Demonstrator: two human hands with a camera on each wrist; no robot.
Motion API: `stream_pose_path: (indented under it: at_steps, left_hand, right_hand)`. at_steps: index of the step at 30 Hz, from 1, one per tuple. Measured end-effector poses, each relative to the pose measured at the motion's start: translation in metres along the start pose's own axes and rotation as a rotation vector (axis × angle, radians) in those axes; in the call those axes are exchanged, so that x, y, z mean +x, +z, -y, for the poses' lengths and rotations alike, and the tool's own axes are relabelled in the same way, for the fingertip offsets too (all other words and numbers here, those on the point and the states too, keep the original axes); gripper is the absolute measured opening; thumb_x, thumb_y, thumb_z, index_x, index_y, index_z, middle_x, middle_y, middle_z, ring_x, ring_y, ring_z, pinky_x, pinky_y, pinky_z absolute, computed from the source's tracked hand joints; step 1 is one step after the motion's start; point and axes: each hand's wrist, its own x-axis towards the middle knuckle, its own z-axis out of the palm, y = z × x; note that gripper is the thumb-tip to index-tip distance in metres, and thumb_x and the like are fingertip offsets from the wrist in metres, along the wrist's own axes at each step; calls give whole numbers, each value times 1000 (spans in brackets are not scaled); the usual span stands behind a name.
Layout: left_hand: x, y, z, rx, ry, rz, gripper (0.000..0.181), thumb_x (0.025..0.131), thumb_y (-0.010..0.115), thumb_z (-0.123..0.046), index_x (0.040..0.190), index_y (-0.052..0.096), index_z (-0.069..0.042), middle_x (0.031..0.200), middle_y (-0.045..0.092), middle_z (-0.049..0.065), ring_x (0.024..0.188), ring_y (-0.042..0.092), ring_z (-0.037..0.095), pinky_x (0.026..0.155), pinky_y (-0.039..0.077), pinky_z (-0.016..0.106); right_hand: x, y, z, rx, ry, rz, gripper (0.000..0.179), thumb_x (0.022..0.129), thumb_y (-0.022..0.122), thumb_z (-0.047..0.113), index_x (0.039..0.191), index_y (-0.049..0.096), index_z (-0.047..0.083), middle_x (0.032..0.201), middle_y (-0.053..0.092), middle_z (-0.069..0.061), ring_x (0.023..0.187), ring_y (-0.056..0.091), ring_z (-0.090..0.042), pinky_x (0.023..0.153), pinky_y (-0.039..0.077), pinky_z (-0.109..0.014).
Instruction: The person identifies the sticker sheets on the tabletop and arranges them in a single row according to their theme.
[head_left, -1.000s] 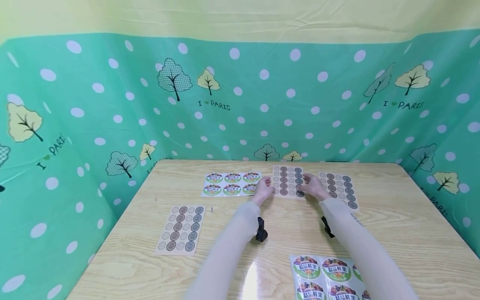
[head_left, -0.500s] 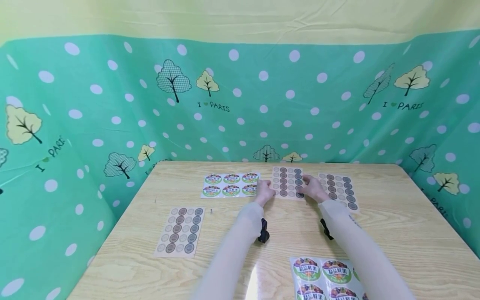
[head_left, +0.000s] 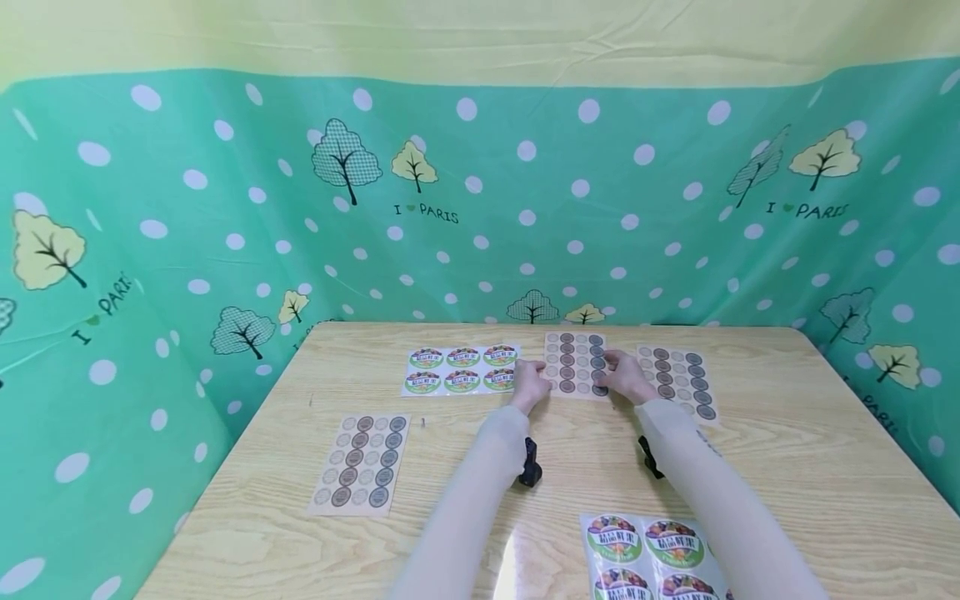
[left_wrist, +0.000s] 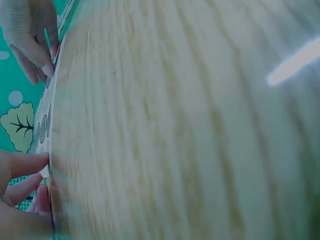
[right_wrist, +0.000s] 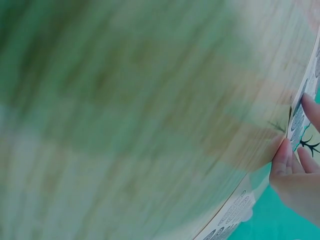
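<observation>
A brown sheet of round stickers [head_left: 576,364] lies at the far middle of the table, its columns alternating pale and dark. My left hand [head_left: 529,385] holds its left edge, thumb and fingertips close together there; in the left wrist view this hand [left_wrist: 20,192] is partly cut off by the frame. At the opposite edge, my right hand [head_left: 627,377] grips the sheet with the thumb over its lower right part. The right wrist view shows that hand's [right_wrist: 297,172] thumb on the printed face and the other fingers at the border.
Fruit-label sheets lie beside the left hand [head_left: 462,369] and under the right forearm [head_left: 645,550]. More round-sticker sheets lie at the right [head_left: 682,379] and front left [head_left: 358,464]. Green dotted cloth [head_left: 480,208] walls the wooden table [head_left: 810,467].
My left hand and forearm have shifted very slightly right over the second. Both hands stay at the sheet's sides, and the sheet keeps its place.
</observation>
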Motion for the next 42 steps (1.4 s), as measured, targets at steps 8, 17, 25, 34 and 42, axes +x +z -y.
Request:
stream_pose_path:
  at_steps: [8, 17, 25, 34, 42]
  left_hand:
    - [-1, -6, 0, -86, -1, 50, 46, 65, 74, -7, 110, 66, -11, 117, 49, 11, 109, 48, 22, 100, 35, 26]
    - [-24, -50, -44, -119, -48, 177, 47, 68, 68, 5, 110, 65, -14, 115, 51, 6, 111, 45, 23, 97, 38, 30]
    - [-51, -89, -81, -159, -43, 138, 55, 63, 67, 7, 115, 62, -8, 110, 54, 12, 105, 49, 29, 93, 41, 33]
    - [-61, -99, -94, -153, -48, 121, 54, 66, 67, 6, 118, 59, -4, 113, 53, 13, 107, 47, 29, 97, 39, 33]
    - [-70, -110, -105, -160, -74, 162, 47, 71, 64, 7, 118, 56, 2, 114, 52, 16, 110, 45, 31, 99, 37, 36]
  right_hand:
    - [1, 0, 0, 6, -11, 2, 64, 79, 62, -4, 134, 30, -13, 135, 35, -32, 120, 40, -42, 101, 37, -45]
    - [30, 7, -30, 67, -39, 2, 71, 74, 70, 3, 136, 36, -4, 132, 43, -26, 116, 47, -35, 96, 43, -38]
    - [11, 3, 2, 206, 81, 22, 69, 79, 56, -9, 138, 21, -11, 139, 30, -31, 126, 35, -41, 104, 34, -41]
    - [8, -4, 8, 353, 213, -34, 63, 85, 53, -4, 141, 25, -3, 139, 35, -26, 125, 39, -35, 100, 40, -38]
    - [9, -7, 4, 487, 224, -80, 63, 84, 50, -5, 140, 20, -9, 141, 28, -31, 126, 39, -34, 100, 40, -35]
